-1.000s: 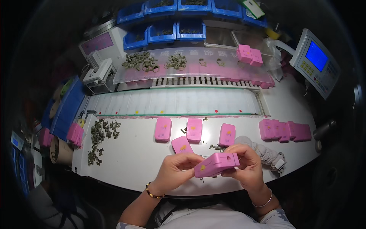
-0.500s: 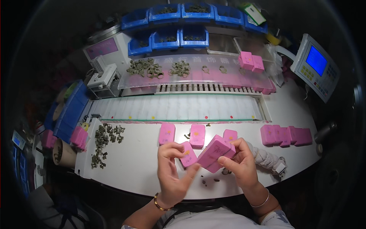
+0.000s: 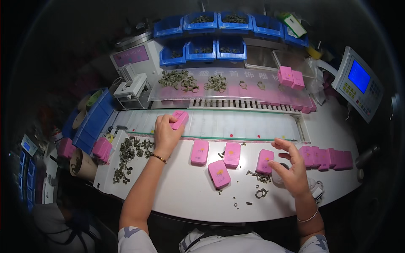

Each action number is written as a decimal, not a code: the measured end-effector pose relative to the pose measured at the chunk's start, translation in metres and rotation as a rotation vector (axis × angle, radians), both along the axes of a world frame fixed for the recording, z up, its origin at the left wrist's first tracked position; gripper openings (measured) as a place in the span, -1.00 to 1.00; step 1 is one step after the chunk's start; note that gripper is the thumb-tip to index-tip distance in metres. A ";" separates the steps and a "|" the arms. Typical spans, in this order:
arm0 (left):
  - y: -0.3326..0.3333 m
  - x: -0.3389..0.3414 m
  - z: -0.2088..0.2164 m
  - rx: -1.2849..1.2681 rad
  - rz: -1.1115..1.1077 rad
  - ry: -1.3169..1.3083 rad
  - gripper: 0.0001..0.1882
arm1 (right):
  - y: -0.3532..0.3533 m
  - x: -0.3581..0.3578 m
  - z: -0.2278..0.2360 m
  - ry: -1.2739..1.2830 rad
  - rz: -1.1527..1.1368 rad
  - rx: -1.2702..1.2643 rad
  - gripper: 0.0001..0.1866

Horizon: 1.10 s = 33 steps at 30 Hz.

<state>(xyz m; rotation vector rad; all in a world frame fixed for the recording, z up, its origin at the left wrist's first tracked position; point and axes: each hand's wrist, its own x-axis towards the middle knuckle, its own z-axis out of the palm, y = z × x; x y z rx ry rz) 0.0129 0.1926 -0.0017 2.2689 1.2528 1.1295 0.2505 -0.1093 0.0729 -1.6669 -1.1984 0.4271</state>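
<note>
My left hand is reached out over the near edge of the long, pale conveyor-like strip. Its fingers are closed on a block-shaped pink rubber mould. Fingers apart and holding nothing, my right hand hovers beside another pink mould with an orange mark. Three more moulds lie on the white table: one at left, one in the middle, and a tilted one nearer me. Small dark metal bits and a ring-shaped piece lie close to my right hand.
Dark ring pieces are heaped in a white tray at left and on a clear shelf. Blue bins stand at the back. A row of pink moulds and a control panel are at right, a brown cup at left.
My left hand has gone forward and left to the strip with a pink mould. My right hand has let go of the mould and opened. The whole view has shifted slightly.
</note>
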 end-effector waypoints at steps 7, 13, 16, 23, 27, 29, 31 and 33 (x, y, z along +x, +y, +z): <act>0.049 -0.004 -0.027 0.142 0.179 0.136 -0.60 | -0.017 0.027 0.001 -0.374 -0.055 -0.186 -0.34; 0.025 -0.009 0.009 0.107 0.220 0.316 -0.51 | 0.006 0.027 -0.017 -0.633 0.186 -0.365 -0.11; -0.016 0.016 0.011 0.212 0.036 0.182 -0.44 | 0.014 0.034 -0.023 -0.576 0.235 -0.566 -0.09; -0.126 0.030 0.050 0.180 -0.437 0.124 -0.49 | 0.023 0.046 -0.017 -0.508 0.347 -0.503 -0.11; -0.156 0.024 0.052 0.134 -0.636 0.073 -0.51 | 0.030 0.110 -0.013 -0.336 0.243 -0.384 -0.11; -0.170 0.021 0.048 0.108 -0.673 0.051 -0.52 | 0.029 0.157 -0.023 -0.482 0.058 -0.419 -0.11; -0.183 0.009 0.044 0.120 -0.661 0.074 -0.53 | 0.031 0.198 -0.035 -0.578 -0.036 -0.432 -0.09; -0.194 -0.007 0.037 0.116 -0.632 0.111 -0.51 | 0.039 0.230 -0.048 -0.664 -0.326 -0.652 -0.06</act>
